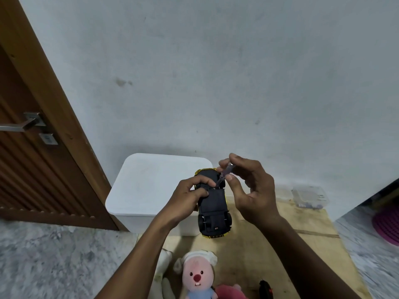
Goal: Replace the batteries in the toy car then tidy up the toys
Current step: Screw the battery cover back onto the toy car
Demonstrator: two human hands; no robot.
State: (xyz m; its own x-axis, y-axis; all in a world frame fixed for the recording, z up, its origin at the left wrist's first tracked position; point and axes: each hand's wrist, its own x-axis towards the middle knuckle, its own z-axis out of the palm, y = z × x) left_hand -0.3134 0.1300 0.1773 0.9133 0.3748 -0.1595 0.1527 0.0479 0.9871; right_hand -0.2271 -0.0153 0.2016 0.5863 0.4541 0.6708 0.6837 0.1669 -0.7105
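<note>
place: home room | cues: wooden door (32, 130), plush toy (197, 277), floor mat (280, 244), storage bin (151, 186)

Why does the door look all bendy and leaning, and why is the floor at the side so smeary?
In the head view, the wide lens bends the edges, so the door leans; the floor at the right edge is smeared by blur. The middle is sharper: the toy car, the left hand and the right hand with the screwdriver. The light is soft, with no glare.
</note>
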